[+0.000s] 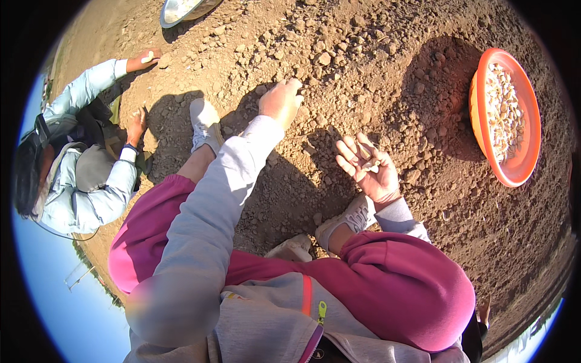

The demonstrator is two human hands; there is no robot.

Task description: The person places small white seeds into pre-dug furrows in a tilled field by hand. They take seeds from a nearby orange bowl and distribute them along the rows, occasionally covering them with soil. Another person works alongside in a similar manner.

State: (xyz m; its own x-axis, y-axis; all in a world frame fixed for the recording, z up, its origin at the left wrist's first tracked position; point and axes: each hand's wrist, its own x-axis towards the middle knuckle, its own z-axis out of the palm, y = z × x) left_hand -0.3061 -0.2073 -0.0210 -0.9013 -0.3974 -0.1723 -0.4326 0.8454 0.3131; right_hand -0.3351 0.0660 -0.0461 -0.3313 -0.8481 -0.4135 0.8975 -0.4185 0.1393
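My left hand (280, 102) reaches down to the loose brown soil (333, 106), back upward and fingers curled. Its fingertips point away from me, and whatever may be between them is hidden. My right hand (370, 167) is palm up above the soil, near my right shoe. A few pale cloves (371, 164), which look like garlic, lie in its palm and against its partly curled fingers. To the right of that hand stands an orange plastic basin (532, 136) holding many similar cloves (504, 113).
A metal bowl (184, 16) with pale contents is at the top edge. At left, a co-worker (88, 181) in a light-blue jacket crouches; one hand (144, 60) holds a pale piece over the soil. My white shoes (204, 120) flank the shaded ground; a pale lump (290, 248) lies between them.
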